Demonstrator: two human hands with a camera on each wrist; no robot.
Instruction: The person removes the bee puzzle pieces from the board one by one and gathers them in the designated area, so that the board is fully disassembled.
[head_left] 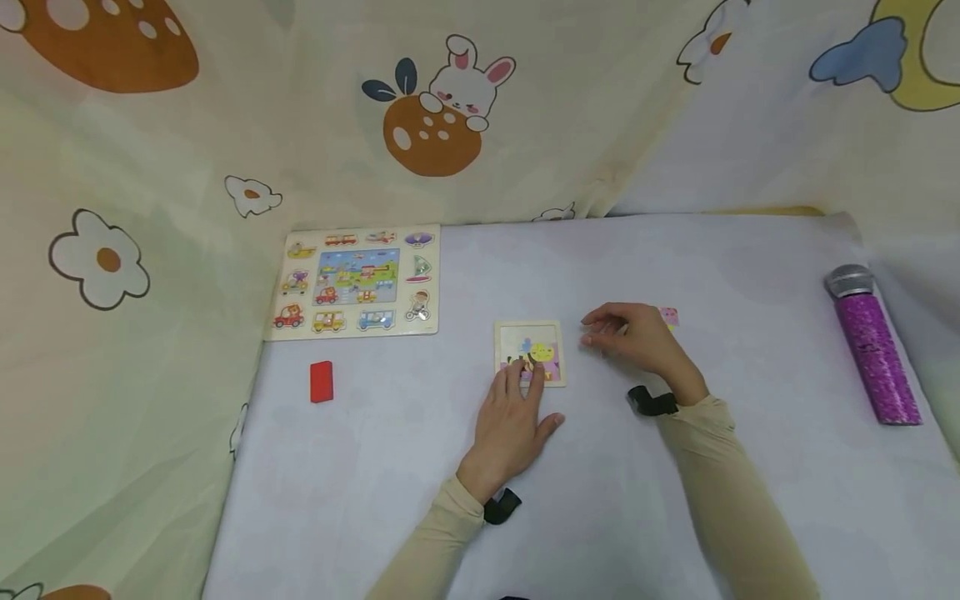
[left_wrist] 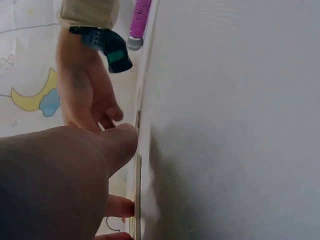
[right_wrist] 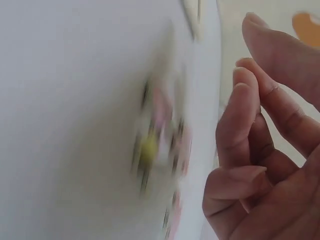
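A small square wooden puzzle board (head_left: 527,324) lies mid-table, with colourful pieces showing a yellow figure (head_left: 542,352) inside its frame. My left hand (head_left: 508,425) rests its outstretched fingers on the board's near side, thumb spread away. Edge-on in the left wrist view, the board (left_wrist: 138,185) shows beside those fingers. To the right of the board hovers my right hand (head_left: 637,340), fingers loosely bent; the right wrist view shows nothing between them. Blurred puzzle pieces (right_wrist: 148,150) lie on the table by that hand. One pink piece (head_left: 670,316) peeks out behind it.
A larger vehicle puzzle board (head_left: 431,321) lies at the back left, with a red block (head_left: 322,382) in front of it. Far right lies a glittery purple microphone-shaped tube (head_left: 877,354). Patterned cloth (head_left: 322,125) hangs behind and left of the table.
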